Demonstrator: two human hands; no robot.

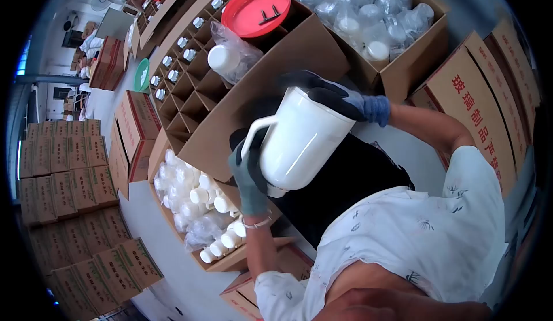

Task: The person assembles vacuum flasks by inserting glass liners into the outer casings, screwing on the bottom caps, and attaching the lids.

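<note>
the left hand (249,174) grips the narrow end of the white jug (308,139), by its handle (259,123), and the right hand (340,99) holds the wide end. the jug is between the big box (276,70) and the white shirt (403,234). its long way slants from hand to hand, with the handle side facing the box.

Site: packing workshop or warehouse. Evidence: stacked brown cardboard cartons (63,174); large tan cartons with red printed characters (469,93); an open brown cardboard box with a divider grid (276,82); plain grey floor (141,214).
</note>
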